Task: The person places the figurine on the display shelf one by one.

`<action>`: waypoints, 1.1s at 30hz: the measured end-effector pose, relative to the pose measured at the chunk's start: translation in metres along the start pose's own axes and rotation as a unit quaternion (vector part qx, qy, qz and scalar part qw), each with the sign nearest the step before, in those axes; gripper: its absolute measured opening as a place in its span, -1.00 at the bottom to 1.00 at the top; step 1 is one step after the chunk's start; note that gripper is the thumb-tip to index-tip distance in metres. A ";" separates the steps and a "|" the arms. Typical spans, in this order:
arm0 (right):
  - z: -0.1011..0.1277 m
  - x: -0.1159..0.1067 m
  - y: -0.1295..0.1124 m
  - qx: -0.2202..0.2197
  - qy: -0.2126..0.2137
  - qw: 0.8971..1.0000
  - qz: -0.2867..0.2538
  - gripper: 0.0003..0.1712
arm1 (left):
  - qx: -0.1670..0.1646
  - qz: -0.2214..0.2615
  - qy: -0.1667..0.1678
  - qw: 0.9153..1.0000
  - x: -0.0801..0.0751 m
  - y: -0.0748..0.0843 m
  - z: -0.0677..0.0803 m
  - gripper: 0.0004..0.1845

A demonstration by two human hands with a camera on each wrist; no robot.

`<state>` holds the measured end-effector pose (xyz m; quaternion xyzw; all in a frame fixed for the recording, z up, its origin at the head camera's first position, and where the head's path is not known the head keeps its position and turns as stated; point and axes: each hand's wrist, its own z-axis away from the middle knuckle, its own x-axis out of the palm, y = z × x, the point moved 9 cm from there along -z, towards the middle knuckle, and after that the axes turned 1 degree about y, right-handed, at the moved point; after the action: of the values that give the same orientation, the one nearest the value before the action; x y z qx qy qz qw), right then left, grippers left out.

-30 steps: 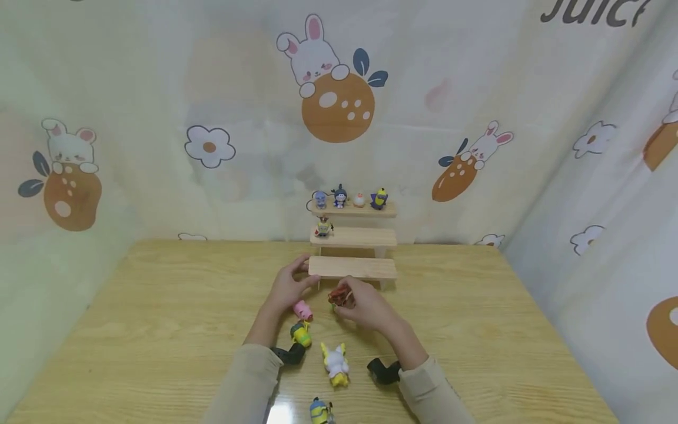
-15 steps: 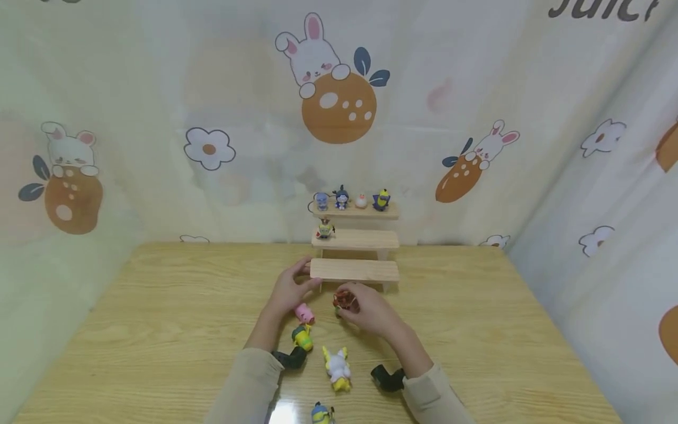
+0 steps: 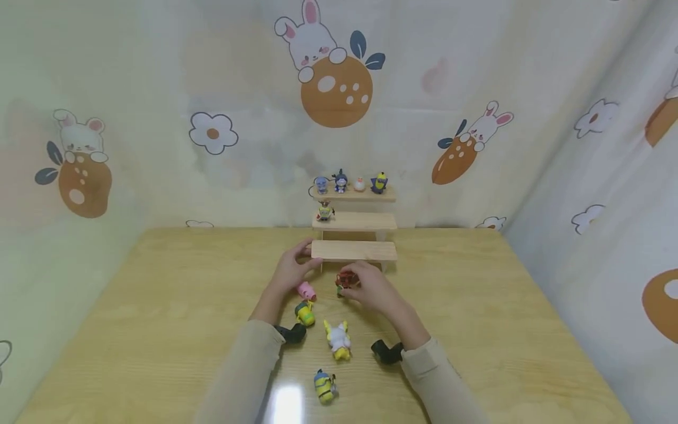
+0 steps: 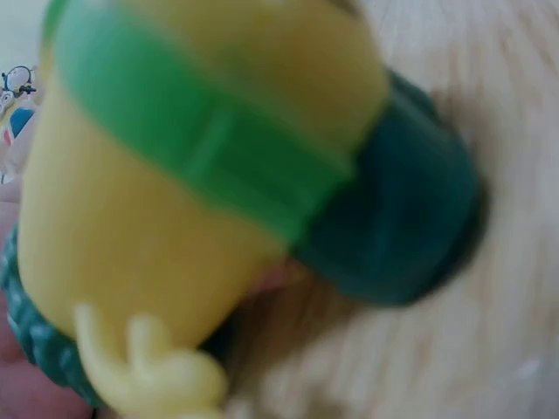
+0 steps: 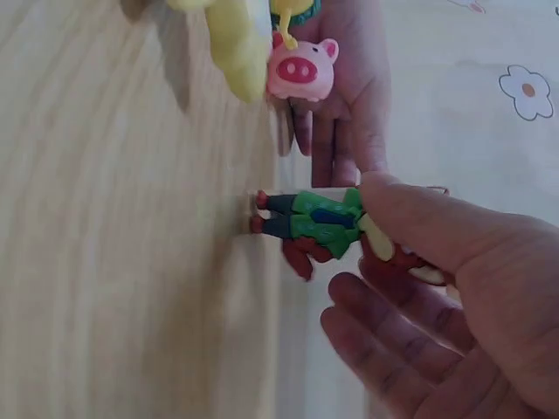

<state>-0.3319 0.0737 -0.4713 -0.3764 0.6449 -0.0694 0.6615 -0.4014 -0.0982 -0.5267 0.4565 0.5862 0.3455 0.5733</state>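
A wide wooden table [image 3: 159, 306] carries a three-step wooden display shelf [image 3: 354, 251] set against the printed backdrop, its top step lined with four small figures and its middle step bearing one, while the lowest step is bare. The left hand [image 3: 293, 272] rests its relaxed fingers against that lowest step's left end, apparently to steady it, holding nothing. The right hand [image 3: 371, 287] pinches a red and green figure [image 5: 319, 223] between thumb and fingers, its feet touching the table just in front of the shelf. Near the wrists lie a pink pig figure [image 3: 306, 290], a yellow and green figure [image 3: 304, 313], a white and yellow figure [image 3: 338, 341] and a yellow figure with blue [image 3: 324, 386].
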 end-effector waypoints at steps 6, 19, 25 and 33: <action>-0.012 0.006 0.009 0.006 0.007 1.000 -0.006 -0.55 | 0.001 -0.009 -0.007 1.000 0.001 -0.004 -0.014 -0.23; -0.009 -0.014 0.020 0.000 0.059 0.995 -0.077 -0.60 | -0.008 0.009 -0.013 1.000 0.015 -0.012 -0.005 -0.23; -0.019 -0.042 0.013 0.004 0.095 0.992 -0.088 -0.57 | -0.006 0.012 -0.007 1.000 0.011 -0.007 -0.001 -0.23; -0.044 -0.085 -0.015 -0.002 0.145 0.987 -0.072 -0.52 | -0.003 0.014 0.007 1.000 0.003 0.004 0.003 -0.25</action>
<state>-0.3791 0.0945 -0.3894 -0.4087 0.7054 -0.1691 0.5539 -0.3975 -0.0942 -0.5249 0.4605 0.5825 0.3587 0.5657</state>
